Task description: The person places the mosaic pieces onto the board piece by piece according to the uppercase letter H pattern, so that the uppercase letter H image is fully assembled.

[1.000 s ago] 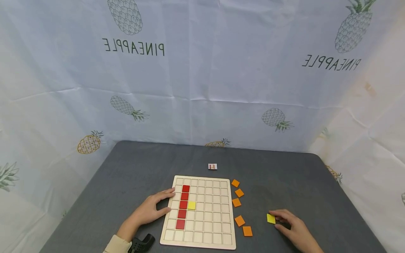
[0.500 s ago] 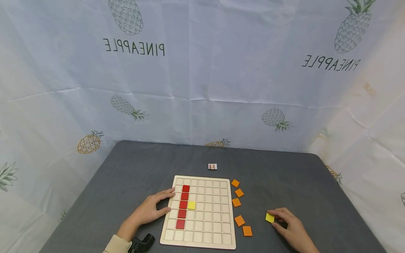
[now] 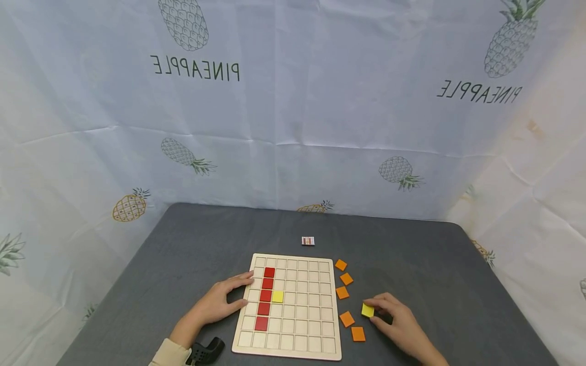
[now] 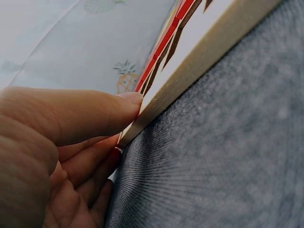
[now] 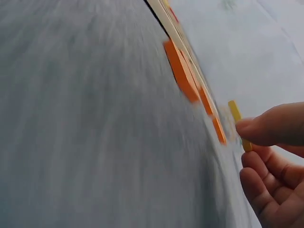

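Note:
A pale wooden grid board (image 3: 310, 316) lies on the dark table, with a column of several red square tiles (image 3: 263, 308) set in it and one yellow tile (image 3: 277, 296) beside the column. My left hand (image 3: 218, 304) rests on the board's left edge, thumb and fingers spread apart; the left wrist view shows the thumb (image 4: 99, 114) touching the rim. Right of the board, my right hand (image 3: 396, 323) pinches another yellow square tile (image 3: 368, 310) between thumb and fingers. Seen edge-on in the right wrist view, that tile (image 5: 233, 110) is off the table.
Several orange square tiles (image 3: 347, 319) lie loosely along the board's right side. A small patterned card (image 3: 308, 241) sits beyond the board. Pineapple-print cloth (image 3: 293, 101) hangs behind the table (image 3: 412, 254). A black strap device (image 3: 207, 352) is at my left wrist.
My right hand has moved left toward the board with the yellow tile in its fingers, now close to the orange tiles. The left hand and the board have stayed in place.

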### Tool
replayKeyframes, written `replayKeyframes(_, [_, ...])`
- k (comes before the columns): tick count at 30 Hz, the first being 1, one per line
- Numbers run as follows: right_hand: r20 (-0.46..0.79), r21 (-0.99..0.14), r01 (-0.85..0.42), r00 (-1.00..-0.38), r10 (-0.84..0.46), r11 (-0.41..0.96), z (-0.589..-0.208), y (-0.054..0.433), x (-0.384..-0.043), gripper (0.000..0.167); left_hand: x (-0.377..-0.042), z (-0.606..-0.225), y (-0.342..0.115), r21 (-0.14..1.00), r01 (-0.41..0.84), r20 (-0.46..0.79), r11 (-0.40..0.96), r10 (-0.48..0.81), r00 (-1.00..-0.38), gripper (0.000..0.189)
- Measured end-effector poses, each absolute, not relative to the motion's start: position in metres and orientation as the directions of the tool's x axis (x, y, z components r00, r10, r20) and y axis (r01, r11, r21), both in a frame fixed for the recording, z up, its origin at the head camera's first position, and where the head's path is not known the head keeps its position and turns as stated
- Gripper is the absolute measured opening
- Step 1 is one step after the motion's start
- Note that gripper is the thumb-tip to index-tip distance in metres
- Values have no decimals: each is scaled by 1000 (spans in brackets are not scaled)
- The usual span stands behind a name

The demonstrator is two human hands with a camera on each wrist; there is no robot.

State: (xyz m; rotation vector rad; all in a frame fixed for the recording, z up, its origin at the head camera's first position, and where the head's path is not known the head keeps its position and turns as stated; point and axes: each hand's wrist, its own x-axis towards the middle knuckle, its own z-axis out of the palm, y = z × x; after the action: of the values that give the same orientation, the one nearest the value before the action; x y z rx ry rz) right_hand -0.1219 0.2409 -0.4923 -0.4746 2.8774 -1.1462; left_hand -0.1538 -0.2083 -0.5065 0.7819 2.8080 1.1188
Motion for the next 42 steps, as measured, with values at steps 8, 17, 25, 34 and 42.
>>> replayKeyframes(8, [182, -701, -413, -892, -413, 581, -489, 192, -137, 27, -153, -507, -209, 652, 442, 159, 616, 459, -874, 48])
replayKeyframes(17, [237, -705, -503, -832, -502, 500, -485, 135, -156, 27, -155, -506, -209, 652, 429, 145, 625, 453, -880, 49])
replayKeyframes(25, [166, -716, -488, -814, -557, 499, -490, 103, -169, 27, -155, -508, -209, 645, 441, 157, 624, 457, -876, 48])
replayKeyframes(34, [116, -660, -512, -792, -600, 549, -490, 86, -174, 28, -156, -507, -209, 644, 437, 165, 628, 444, -881, 48])
replayKeyframes(42, [87, -667, -494, -795, -601, 557, -489, 83, -174, 28, -156, -508, -209, 655, 423, 148, 627, 442, -885, 50])
